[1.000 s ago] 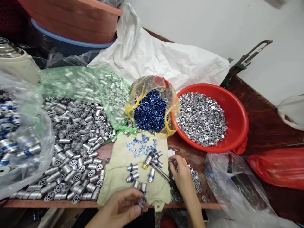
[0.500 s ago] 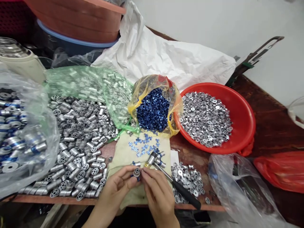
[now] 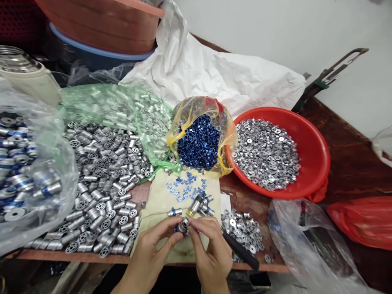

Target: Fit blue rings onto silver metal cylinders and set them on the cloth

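Between thumb and fingers, my left hand (image 3: 153, 243) grips a silver metal cylinder with a blue ring (image 3: 181, 227), tilted with its end up. My right hand (image 3: 211, 241) is closed in a pinch at that end, on a small silver metal piece (image 3: 186, 221) partly hidden by the fingertips. Just beyond the hands, a finished-looking cylinder with a blue band (image 3: 174, 212) lies on the pale cloth (image 3: 156, 196). A hammer (image 3: 240, 250) with a black grip rests partly behind my right hand, beside a yellow-and-black tool (image 3: 195, 205). Small blue three-armed pieces (image 3: 186, 185) are scattered on the cloth.
Loose silver cylinders (image 3: 104, 204) spread out at left, near a clear bag (image 3: 65, 179) of banded ones. A yellow bag (image 3: 226, 163) holds blue pieces. At right stand a red basin (image 3: 315, 163) of silver discs and a small disc pile (image 3: 245, 232).
The held cylinder has tilted, and its holed end face no longer shows. My right fingers have come over its top end. Both hands have shifted slightly right and down, uncovering the banded cylinder on the cloth.
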Demonstrator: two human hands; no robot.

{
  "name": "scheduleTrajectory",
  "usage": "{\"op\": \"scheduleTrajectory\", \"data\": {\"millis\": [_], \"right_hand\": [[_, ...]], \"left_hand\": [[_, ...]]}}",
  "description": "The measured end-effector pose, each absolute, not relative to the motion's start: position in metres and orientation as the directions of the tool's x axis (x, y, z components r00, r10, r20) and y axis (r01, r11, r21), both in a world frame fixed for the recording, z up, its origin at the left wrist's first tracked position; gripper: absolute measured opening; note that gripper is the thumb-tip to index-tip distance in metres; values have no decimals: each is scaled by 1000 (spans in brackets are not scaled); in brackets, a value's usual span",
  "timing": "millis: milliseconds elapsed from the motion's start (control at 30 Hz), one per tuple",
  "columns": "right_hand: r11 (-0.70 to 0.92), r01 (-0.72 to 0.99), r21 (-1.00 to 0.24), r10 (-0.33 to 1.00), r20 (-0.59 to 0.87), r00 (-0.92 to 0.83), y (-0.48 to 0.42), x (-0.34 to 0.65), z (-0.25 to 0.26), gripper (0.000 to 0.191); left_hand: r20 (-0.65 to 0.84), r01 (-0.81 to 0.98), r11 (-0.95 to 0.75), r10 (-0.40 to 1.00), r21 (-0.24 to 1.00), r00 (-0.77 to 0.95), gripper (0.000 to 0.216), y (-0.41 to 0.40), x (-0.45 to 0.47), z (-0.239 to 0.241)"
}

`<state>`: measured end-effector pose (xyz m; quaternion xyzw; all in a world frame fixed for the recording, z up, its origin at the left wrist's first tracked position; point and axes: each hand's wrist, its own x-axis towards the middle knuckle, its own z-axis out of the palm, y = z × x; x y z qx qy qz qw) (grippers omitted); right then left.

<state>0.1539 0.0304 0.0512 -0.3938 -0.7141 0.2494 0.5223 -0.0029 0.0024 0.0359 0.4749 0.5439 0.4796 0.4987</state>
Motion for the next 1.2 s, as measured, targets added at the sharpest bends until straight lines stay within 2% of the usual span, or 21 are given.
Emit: {"op": "scheduleTrajectory", "data": {"millis": [167, 300, 367, 500, 567, 667, 733, 800, 867, 933, 1033, 1133, 1200], "right_hand": [[613, 294, -733, 790, 576, -212, 30, 158, 56, 52], [582, 391, -713, 809, 460, -366, 28, 163, 63, 55], [601, 471, -645, 796, 431, -426, 26, 161, 61, 57], [707, 530, -469, 703, 550, -450, 17, 150, 52, 48], [732, 533, -425, 674, 566, -475, 13, 150, 49, 45], [696, 598, -397, 713, 486, -506, 13, 171, 49, 44], [567, 744, -352, 808, 411, -422, 20, 197, 46, 39], [402, 861, -310, 890, 352, -289, 28, 223, 38, 20], [365, 873, -324, 914, 305, -268, 34, 239, 27, 8], [389, 854, -346, 909, 297, -294, 34, 243, 19, 7], [383, 826, -413, 912, 312, -267, 27, 237, 19, 7], [269, 827, -494, 938, 330, -107, 25, 234, 26, 12], [157, 866, -475, 933, 359, 28, 32, 235, 26, 18]], "left_hand": [[-119, 38, 120, 992, 992, -36, 24, 0, -5, 39], [-223, -109, 226, 974, 968, 42, 25, 1, -6, 41], [-267, -174, 278, 960, 945, 84, 26, 0, -5, 40], [-306, -220, 340, 936, 914, 177, 26, -9, -4, 35], [-321, -197, 358, 926, 913, 198, 27, -17, -7, 33], [-290, 12, 290, 956, 957, 44, 26, -24, -18, 31], [-104, 302, 147, 983, 942, -155, 24, -21, -27, 28], [171, 590, -1, 957, 807, -233, 23, -10, -32, 22], [334, 745, -93, 925, 660, -180, 20, 3, -29, 15], [376, 794, -138, 919, 592, -121, 19, 14, -22, 8], [385, 802, -154, 917, 577, -101, 19, 17, -13, 1], [376, 802, -173, 924, 571, -68, 31, 11, -11, -3], [347, 799, -192, 937, 570, -22, 45, 6, -11, -6]]}}
